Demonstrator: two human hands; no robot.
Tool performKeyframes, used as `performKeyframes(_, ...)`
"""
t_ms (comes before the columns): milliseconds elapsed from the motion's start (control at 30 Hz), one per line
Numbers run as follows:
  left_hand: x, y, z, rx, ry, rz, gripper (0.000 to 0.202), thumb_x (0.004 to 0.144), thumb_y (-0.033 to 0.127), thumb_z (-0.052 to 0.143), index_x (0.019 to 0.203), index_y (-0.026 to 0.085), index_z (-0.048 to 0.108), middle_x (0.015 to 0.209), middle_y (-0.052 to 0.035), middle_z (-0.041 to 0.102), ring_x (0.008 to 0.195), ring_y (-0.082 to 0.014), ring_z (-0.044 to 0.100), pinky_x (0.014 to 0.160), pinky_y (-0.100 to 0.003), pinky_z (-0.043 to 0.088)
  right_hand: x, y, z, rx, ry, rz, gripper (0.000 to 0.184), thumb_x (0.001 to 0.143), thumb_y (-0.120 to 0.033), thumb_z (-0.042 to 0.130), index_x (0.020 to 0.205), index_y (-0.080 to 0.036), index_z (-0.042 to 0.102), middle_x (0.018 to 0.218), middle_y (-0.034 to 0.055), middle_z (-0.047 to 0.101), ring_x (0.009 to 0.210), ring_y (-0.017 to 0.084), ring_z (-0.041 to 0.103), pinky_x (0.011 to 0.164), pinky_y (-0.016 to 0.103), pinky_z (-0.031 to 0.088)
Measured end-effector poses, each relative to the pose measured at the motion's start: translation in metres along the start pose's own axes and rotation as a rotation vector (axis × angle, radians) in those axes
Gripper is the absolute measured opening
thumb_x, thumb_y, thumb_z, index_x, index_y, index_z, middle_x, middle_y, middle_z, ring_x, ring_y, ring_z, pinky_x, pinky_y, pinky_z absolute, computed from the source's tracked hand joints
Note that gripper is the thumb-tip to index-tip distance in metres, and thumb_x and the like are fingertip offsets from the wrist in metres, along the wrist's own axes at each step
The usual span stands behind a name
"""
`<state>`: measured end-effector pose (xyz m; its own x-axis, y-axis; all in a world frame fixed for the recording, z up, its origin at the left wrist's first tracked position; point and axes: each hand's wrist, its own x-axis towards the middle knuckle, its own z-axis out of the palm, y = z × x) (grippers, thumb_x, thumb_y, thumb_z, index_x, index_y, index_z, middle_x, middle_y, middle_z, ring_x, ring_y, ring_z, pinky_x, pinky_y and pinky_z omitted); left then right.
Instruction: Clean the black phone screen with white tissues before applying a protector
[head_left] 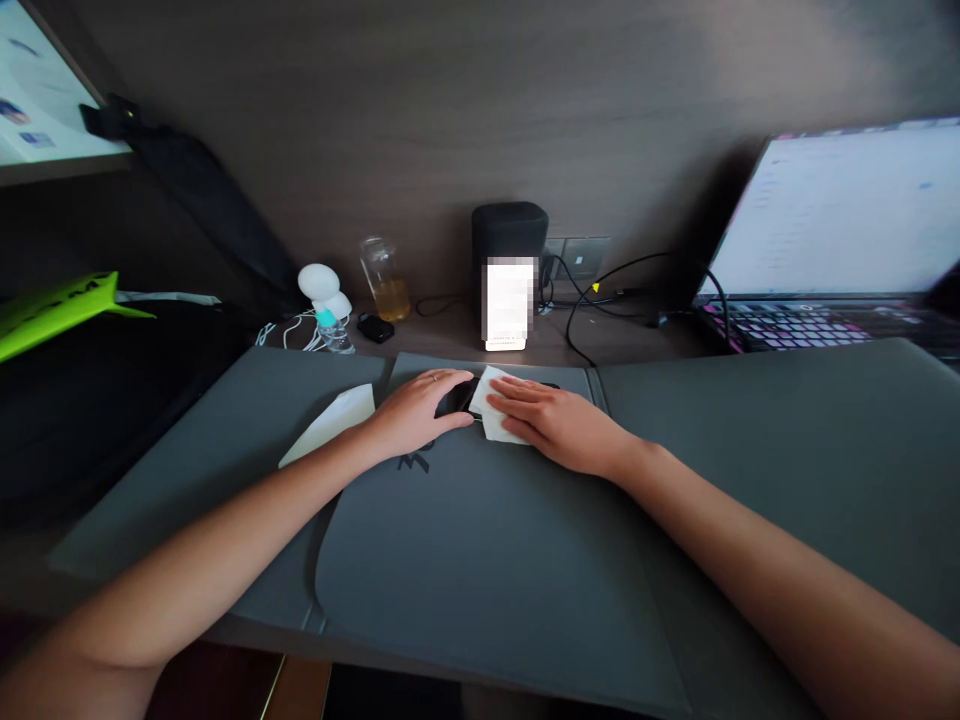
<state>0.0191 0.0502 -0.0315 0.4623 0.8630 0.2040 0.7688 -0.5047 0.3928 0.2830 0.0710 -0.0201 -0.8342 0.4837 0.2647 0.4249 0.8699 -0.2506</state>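
Observation:
My left hand [415,410] rests on the grey desk mat [480,560] with its fingers curled round the left end of a small black object [456,399]; a ring shows on one finger. My right hand [551,423] lies flat, fingers together, pressing a white cloth or tissue [495,404] onto the right part of that black object. Most of the black thing is hidden under the cloth and fingers, so I cannot name it. A white sheet of paper [330,424] lies just left of my left wrist.
Behind the mat stand a black speaker [509,240] with a white label, a glass bottle of amber liquid [386,280], a white lamp [321,290], a small water bottle and cables. An open laptop [832,250] is at the right; a green object [52,310] at the left.

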Motion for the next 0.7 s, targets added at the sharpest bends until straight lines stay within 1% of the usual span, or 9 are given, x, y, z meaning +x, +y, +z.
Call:
performKeyframes(67,0.000,-0.001,0.000,-0.001,0.001,0.001,0.051,0.092,0.041,0.061,0.139,0.028,0.045,0.144,-0.0044,0.053,0.131,-0.0247,0.049,0.109,-0.042,0.040,-0.002,0.001,-0.002,0.034,-0.025,-0.035,0.040,0.100,-0.022,0.045,0.138,-0.021,0.054,0.149,0.0061,0.046,0.139,0.023,0.041,0.115,0.046,0.039)
performKeyframes(133,0.000,-0.002,0.001,0.000,-0.002,0.005,0.052,0.092,0.042,0.060,0.139,0.026,0.045,0.144,-0.0050,0.052,0.132,-0.0240,0.048,0.110,-0.041,0.039,-0.004,0.004,-0.005,0.057,-0.055,-0.028,0.038,0.100,-0.019,0.043,0.135,-0.023,0.057,0.147,0.0043,0.048,0.137,0.021,0.044,0.113,0.043,0.042)
performKeyframes(200,0.000,-0.002,0.001,0.004,-0.006,0.010,0.052,0.093,0.041,0.060,0.139,0.024,0.045,0.144,-0.0057,0.052,0.132,-0.0233,0.048,0.110,-0.039,0.039,-0.005,0.005,-0.007,0.045,-0.052,0.018,0.038,0.099,-0.017,0.041,0.132,-0.021,0.060,0.146,0.0060,0.050,0.135,0.022,0.046,0.111,0.043,0.044)
performKeyframes(267,0.000,-0.001,0.000,0.002,-0.009,0.012,0.052,0.092,0.040,0.061,0.139,0.023,0.045,0.144,-0.0058,0.052,0.132,-0.0228,0.048,0.110,-0.038,0.039,-0.005,0.004,-0.009,0.017,-0.035,0.046,0.039,0.098,-0.014,0.040,0.131,-0.017,0.060,0.145,0.0094,0.051,0.134,0.023,0.047,0.111,0.044,0.044)
performKeyframes(333,0.000,0.000,0.000,-0.001,-0.009,0.010,0.052,0.092,0.039,0.062,0.138,0.024,0.046,0.143,-0.0053,0.053,0.131,-0.0225,0.049,0.110,-0.038,0.040,-0.005,0.004,-0.009,0.007,-0.053,0.014,0.040,0.097,-0.011,0.040,0.130,-0.016,0.060,0.145,0.0100,0.051,0.135,0.023,0.046,0.111,0.043,0.044)
performKeyframes(433,0.000,0.002,-0.001,-0.004,-0.009,-0.005,0.051,0.092,0.039,0.061,0.139,0.026,0.045,0.143,-0.0049,0.053,0.132,-0.0230,0.048,0.110,-0.039,0.040,-0.006,0.007,-0.013,0.027,-0.094,-0.039,0.040,0.095,-0.008,0.042,0.126,-0.020,0.063,0.142,0.0060,0.054,0.134,0.020,0.048,0.108,0.040,0.047)
performKeyframes(533,0.000,0.002,0.000,0.001,-0.011,-0.014,0.051,0.092,0.039,0.062,0.139,0.027,0.045,0.143,-0.0046,0.053,0.131,-0.0243,0.049,0.110,-0.040,0.040,-0.008,0.008,-0.016,0.007,-0.051,0.013,0.039,0.093,-0.007,0.044,0.121,-0.022,0.066,0.137,0.0046,0.059,0.128,0.021,0.055,0.104,0.040,0.051)
performKeyframes(600,0.001,0.002,0.000,0.001,-0.010,-0.010,0.051,0.091,0.038,0.062,0.138,0.028,0.046,0.142,-0.0047,0.054,0.130,-0.0246,0.050,0.109,-0.041,0.040,-0.008,0.005,-0.015,-0.019,-0.036,0.017,0.040,0.092,-0.006,0.046,0.123,-0.021,0.065,0.136,0.0052,0.060,0.128,0.022,0.054,0.105,0.041,0.050)
performKeyframes(700,0.001,0.003,0.000,-0.001,0.001,-0.013,0.051,0.090,0.038,0.064,0.137,0.027,0.047,0.141,-0.0051,0.055,0.130,-0.0240,0.051,0.109,-0.041,0.041,-0.007,0.000,-0.013,-0.032,-0.078,-0.049,0.042,0.093,-0.007,0.045,0.131,-0.018,0.060,0.138,0.0055,0.059,0.133,0.021,0.049,0.109,0.041,0.047)
